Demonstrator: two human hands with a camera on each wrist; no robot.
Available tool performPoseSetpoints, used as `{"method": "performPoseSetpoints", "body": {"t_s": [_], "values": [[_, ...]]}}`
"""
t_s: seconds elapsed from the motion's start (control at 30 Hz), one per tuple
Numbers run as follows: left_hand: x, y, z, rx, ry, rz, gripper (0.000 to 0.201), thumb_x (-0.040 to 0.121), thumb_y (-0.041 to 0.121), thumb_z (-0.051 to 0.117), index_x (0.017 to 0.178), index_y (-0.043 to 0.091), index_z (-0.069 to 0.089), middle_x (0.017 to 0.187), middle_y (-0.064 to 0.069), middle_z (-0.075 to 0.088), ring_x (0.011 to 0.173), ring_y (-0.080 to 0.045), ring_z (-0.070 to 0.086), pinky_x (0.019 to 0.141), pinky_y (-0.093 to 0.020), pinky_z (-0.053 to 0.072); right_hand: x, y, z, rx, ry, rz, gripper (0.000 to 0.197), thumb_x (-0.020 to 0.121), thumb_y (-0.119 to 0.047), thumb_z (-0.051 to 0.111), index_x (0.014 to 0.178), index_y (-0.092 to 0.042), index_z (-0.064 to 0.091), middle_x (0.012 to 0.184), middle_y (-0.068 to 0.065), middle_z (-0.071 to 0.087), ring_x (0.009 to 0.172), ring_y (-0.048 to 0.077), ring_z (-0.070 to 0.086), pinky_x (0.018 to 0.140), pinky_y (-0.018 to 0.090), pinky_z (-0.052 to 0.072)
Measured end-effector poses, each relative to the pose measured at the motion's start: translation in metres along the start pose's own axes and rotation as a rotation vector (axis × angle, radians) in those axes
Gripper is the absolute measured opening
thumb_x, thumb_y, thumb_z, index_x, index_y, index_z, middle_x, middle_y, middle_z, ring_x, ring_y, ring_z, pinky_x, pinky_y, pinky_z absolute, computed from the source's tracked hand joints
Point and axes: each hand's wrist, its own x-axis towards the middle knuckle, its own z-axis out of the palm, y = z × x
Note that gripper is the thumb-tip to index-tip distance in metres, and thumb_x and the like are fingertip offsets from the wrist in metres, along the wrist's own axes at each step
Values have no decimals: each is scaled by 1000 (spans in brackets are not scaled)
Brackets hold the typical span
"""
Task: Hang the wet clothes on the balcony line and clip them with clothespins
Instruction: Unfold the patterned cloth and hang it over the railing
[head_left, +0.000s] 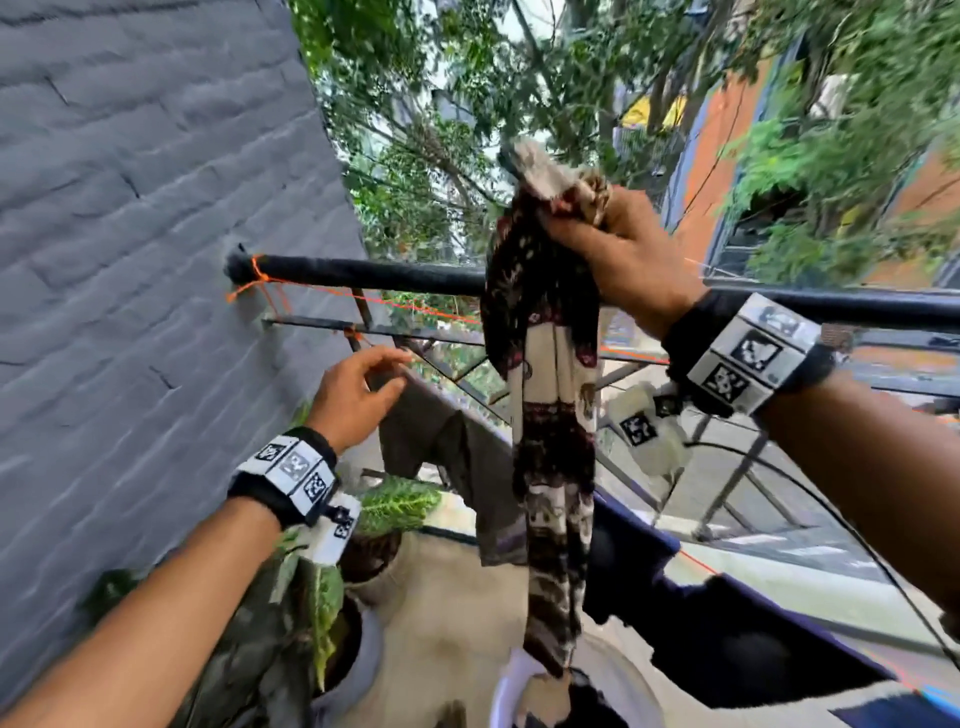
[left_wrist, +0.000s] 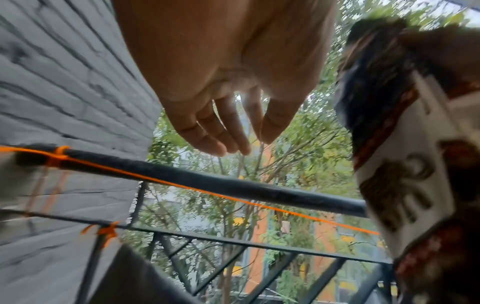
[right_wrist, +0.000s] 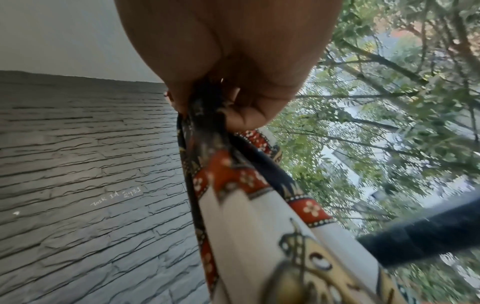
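My right hand (head_left: 597, 228) grips the bunched top of a long patterned cloth (head_left: 550, 415), dark with cream and red panels, and holds it above the black balcony rail (head_left: 363, 273). The cloth (right_wrist: 246, 216) hangs down in front of the rail toward a white tub (head_left: 639, 680) below. A thin orange line (head_left: 395, 304) runs from a knot on the rail near the wall, just under the rail; the same orange line (left_wrist: 207, 192) shows in the left wrist view. My left hand (head_left: 363, 376) is empty, fingers relaxed (left_wrist: 221, 131), left of the cloth and below the line. No clothespins are in view.
A grey brick wall (head_left: 156, 234) closes the left side. A dark grey garment (head_left: 457, 452) hangs from the lower railing bars. Potted leafy plants (head_left: 384, 509) stand on the floor by the wall. A dark blue cloth (head_left: 701, 623) drapes at lower right. Trees lie beyond.
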Motion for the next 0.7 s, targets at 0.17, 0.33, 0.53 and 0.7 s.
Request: {"method": "performPoseSetpoints", "body": {"t_s": [0.17, 0.33, 0.53, 0.7], "values": [[60, -61, -27, 93, 7, -30, 39, 80, 15, 65, 118, 22, 67, 115, -1, 67, 110, -21, 62, 97, -43, 51, 53, 0, 38, 83, 38, -27, 35, 94, -18, 58, 103, 16, 59, 90, 11, 59, 83, 19, 56, 78, 36, 45], [140, -113, -52, 268, -68, 107, 50, 79, 14, 59, 129, 12, 62, 129, -14, 63, 119, -35, 57, 106, -40, 40, 93, 30, 88, 196, 43, 86, 14, 92, -15, 58, 99, -8, 67, 89, 8, 64, 80, 19, 59, 75, 36, 47], [204, -180, -66, 431, -272, 151, 58, 81, 29, 58, 136, 14, 56, 137, -19, 55, 132, -39, 44, 114, -42, 24, 120, 67, 127, 262, 95, 280, 22, 84, -16, 65, 104, -12, 73, 95, 9, 69, 87, 25, 62, 79, 35, 52], [203, -208, -83, 568, -290, 181, 49, 76, 57, 51, 116, 30, 63, 119, -6, 62, 115, -35, 50, 99, -54, 41, 140, 91, 160, 218, -17, 375, 60, 68, -37, 80, 106, 6, 64, 98, 21, 61, 87, 32, 56, 78, 37, 46]]}}
